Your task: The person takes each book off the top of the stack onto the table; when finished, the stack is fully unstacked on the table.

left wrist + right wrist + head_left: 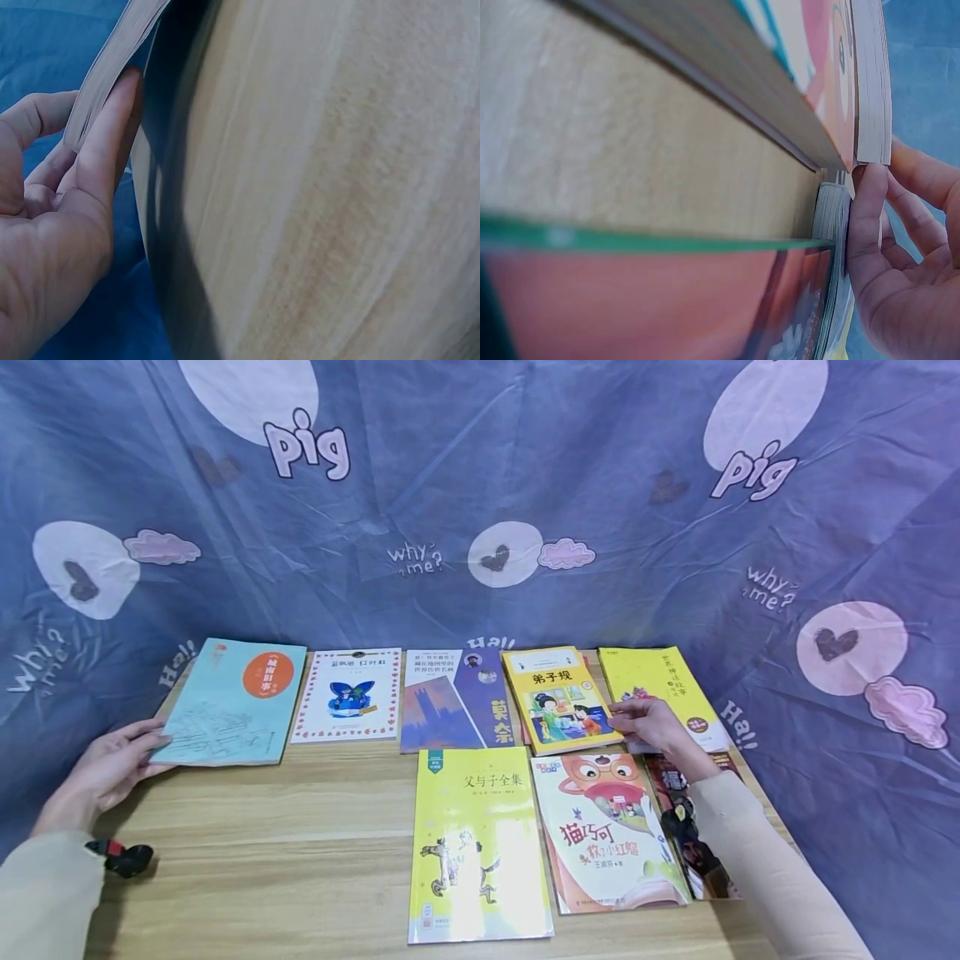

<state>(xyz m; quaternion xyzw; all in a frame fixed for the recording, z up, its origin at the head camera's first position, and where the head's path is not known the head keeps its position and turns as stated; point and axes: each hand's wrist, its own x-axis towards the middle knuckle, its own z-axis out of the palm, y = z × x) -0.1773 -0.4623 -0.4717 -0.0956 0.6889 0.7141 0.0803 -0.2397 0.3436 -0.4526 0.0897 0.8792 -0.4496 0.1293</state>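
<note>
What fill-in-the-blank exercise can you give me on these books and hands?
1. In the head view, the left hand grips the turquoise book near its lower ____ corner.
2. The right hand pinches a book with a ____ border.
3. The animal named on the cloth behind the table is a ____.
Missing words: left; yellow; pig.

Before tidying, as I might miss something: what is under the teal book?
Fingers of the left hand show under an edge of the teal book, with wooden tabletop alongside; anything deeper is covered.
</note>
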